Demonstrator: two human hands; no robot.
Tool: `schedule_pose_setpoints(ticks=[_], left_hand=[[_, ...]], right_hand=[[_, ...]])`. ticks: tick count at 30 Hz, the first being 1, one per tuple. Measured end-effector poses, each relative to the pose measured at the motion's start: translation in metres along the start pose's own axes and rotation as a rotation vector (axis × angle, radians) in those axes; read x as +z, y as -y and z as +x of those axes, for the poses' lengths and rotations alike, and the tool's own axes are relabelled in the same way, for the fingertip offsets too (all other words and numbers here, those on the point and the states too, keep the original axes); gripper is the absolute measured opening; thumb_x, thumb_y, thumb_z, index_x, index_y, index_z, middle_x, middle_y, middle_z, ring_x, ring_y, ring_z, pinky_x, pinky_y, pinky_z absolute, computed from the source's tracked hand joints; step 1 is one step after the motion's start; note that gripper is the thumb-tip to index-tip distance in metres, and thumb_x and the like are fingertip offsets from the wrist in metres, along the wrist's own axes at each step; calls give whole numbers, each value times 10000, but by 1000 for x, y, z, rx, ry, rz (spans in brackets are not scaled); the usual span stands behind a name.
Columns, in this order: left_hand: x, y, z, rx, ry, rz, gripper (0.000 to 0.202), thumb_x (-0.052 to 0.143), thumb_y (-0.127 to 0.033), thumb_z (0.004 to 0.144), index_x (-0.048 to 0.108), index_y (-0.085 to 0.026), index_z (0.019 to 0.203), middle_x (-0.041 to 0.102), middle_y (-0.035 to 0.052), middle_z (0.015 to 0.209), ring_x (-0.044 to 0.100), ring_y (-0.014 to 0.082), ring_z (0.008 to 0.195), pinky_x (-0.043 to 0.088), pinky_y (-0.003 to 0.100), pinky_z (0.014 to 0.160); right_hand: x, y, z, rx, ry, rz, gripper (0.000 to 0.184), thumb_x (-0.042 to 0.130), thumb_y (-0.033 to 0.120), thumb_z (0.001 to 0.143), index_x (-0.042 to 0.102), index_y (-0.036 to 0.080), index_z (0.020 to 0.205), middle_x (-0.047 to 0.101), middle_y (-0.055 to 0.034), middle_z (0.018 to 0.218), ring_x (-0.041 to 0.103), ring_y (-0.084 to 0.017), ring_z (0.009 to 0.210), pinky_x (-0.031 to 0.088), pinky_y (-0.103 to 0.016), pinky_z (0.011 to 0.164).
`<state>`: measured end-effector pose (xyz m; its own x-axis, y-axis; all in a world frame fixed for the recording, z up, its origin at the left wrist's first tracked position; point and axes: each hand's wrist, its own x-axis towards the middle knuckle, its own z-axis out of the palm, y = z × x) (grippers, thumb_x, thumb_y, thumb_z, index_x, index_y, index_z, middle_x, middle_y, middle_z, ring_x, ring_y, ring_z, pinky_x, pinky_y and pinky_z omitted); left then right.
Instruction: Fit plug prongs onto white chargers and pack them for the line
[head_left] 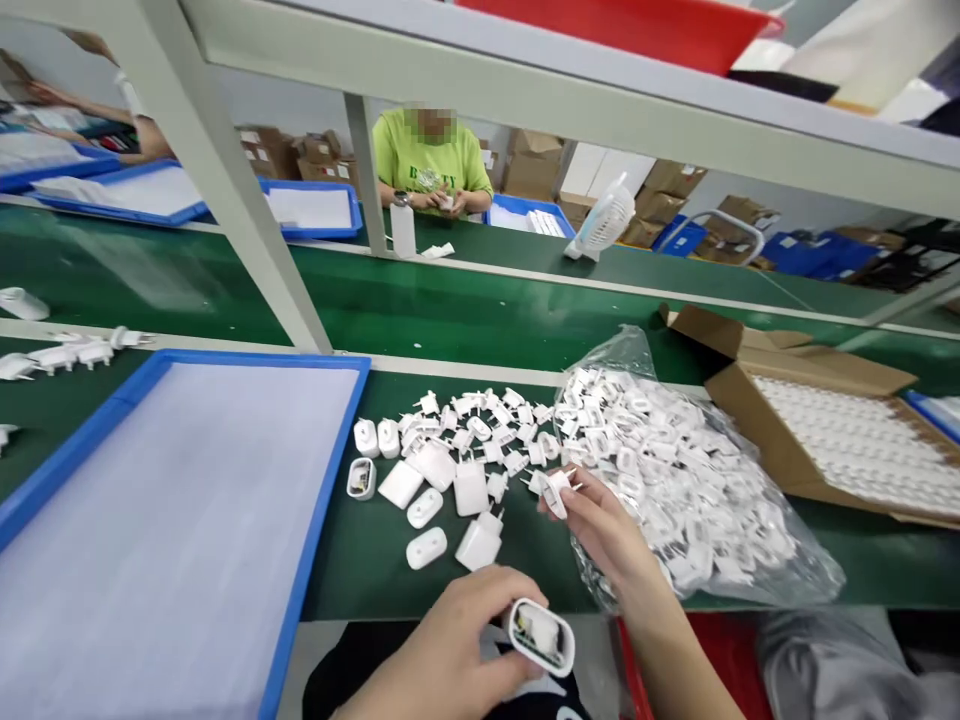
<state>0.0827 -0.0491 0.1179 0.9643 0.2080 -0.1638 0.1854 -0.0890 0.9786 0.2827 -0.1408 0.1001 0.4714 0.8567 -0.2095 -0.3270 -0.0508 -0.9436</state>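
My left hand (465, 640) is closed round a white charger housing (541, 636); its open end faces up and shows a circuit board inside. Between the thumb and fingers of my right hand (600, 520) is a small white plug piece (556, 492) with metal pins. A pile of similar plug pieces (480, 430) lies on the green bench just beyond. Nearer to me are several white housings (471, 488), and one open housing (361, 479) has parts visible inside. A clear plastic bag (675, 480) full of plug pieces lies beside my right hand.
A blue-rimmed tray (319, 490) with a white lining takes up the left. At the right stands an open cardboard box (731, 395) holding rows of white pieces. A shelf frame (247, 190) crosses above. Opposite sits a person (431, 165) in a bright green shirt, near a white fan (604, 218).
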Motion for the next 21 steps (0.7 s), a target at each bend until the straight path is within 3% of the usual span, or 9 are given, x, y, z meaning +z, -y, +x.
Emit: schedule_pose_setpoints(ticks=[2, 4, 8, 12, 16, 19, 21], left_hand=[[25, 25, 15, 53, -7, 69, 275, 631, -116, 740, 619, -245, 983, 618, 6, 987, 560, 177, 916, 436, 268, 836], [47, 55, 30, 99, -90, 141, 287, 601, -99, 752, 599, -223, 1011, 616, 28, 1019, 557, 192, 961, 432, 306, 883], [72, 96, 52, 164, -292, 247, 271, 530, -126, 818, 548, -198, 1079, 588, 78, 1128, 528, 228, 1089, 408, 391, 968], [75, 105, 57, 188, -378, 295, 252, 544, -148, 822, 540, -196, 1069, 593, 81, 1091, 541, 238, 1058, 433, 410, 935], [73, 103, 56, 184, -391, 303, 252, 562, -160, 817, 543, -202, 1064, 608, 68, 1062, 560, 231, 1015, 452, 389, 897], [74, 103, 55, 177, -395, 301, 267, 573, -152, 810, 542, -204, 1069, 611, 56, 1068, 564, 223, 1012, 446, 380, 903], [75, 104, 55, 173, -392, 297, 265, 574, -153, 811, 543, -206, 1069, 611, 55, 1073, 564, 223, 1018, 442, 382, 908]], right_hand=[[-12, -13, -15, 5, -83, -23, 276, 712, 418, 752, 588, 191, 847, 592, -30, 838, 579, -170, 717, 430, -266, 628], [-20, -26, -29, -42, -191, -108, 288, 718, 424, 738, 567, 189, 808, 578, -19, 815, 551, -148, 676, 417, -247, 597], [-31, -50, -49, -148, -311, -316, 252, 678, 392, 772, 551, 217, 902, 481, 57, 648, 440, -92, 530, 345, -207, 501], [-36, -65, -60, -143, -205, -467, 254, 613, 392, 821, 585, 204, 990, 520, 39, 674, 484, -97, 500, 389, -221, 487], [-38, -59, -68, -144, -42, -517, 281, 616, 333, 830, 569, 221, 1084, 646, -22, 870, 640, -162, 685, 509, -279, 657], [-37, -48, -70, -235, -46, -794, 177, 567, 292, 872, 611, 228, 1031, 633, -5, 749, 581, -145, 575, 473, -271, 584], [-36, -42, -69, -350, -62, -985, 117, 579, 280, 873, 635, 219, 956, 622, -22, 783, 556, -149, 596, 451, -279, 589]])
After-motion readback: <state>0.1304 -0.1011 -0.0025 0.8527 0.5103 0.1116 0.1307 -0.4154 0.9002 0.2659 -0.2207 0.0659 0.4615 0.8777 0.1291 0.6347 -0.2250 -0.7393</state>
